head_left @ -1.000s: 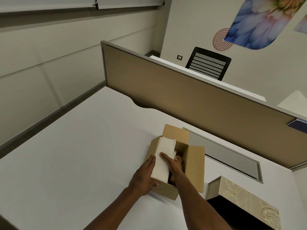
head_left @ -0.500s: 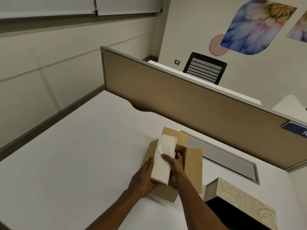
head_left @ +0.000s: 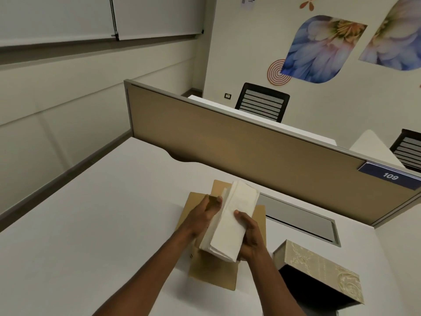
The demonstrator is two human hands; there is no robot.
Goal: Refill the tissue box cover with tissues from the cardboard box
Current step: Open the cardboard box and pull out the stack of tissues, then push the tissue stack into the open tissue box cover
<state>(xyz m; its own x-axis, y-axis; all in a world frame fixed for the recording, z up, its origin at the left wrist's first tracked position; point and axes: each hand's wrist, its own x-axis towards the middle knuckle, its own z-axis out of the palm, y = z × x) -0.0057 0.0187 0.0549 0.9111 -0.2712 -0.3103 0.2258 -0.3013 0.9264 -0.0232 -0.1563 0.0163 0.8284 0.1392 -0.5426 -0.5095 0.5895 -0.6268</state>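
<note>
Head view, looking down over a white tabletop (head_left: 86, 224) backed by a tan partition (head_left: 239, 151). Stack of white tissues (head_left: 230, 222) held clear above the cardboard box (head_left: 213, 270), tilted, far end raised toward the partition. Left hand (head_left: 202, 215) pressed flat along the stack's left side, fingers extended toward the far end, grip closed against the tissues. Right hand (head_left: 249, 236) clamped on the right side, thumb lying across the top face, remaining fingers wrapped under and out of sight. Both forearms reaching in from the bottom edge. Cardboard box directly below the stack, flaps open, resting on the tabletop; interior hidden by the tissues and hands. Tissue box cover (head_left: 323, 272) just right of the cardboard box, lying on its side, cream embossed pattern outward, dark hollow interior facing the camera. Grey recessed panel (head_left: 300, 222) set into the tabletop behind the cover. Blue plate marked 109 (head_left: 390, 176) on the partition's right end.
</note>
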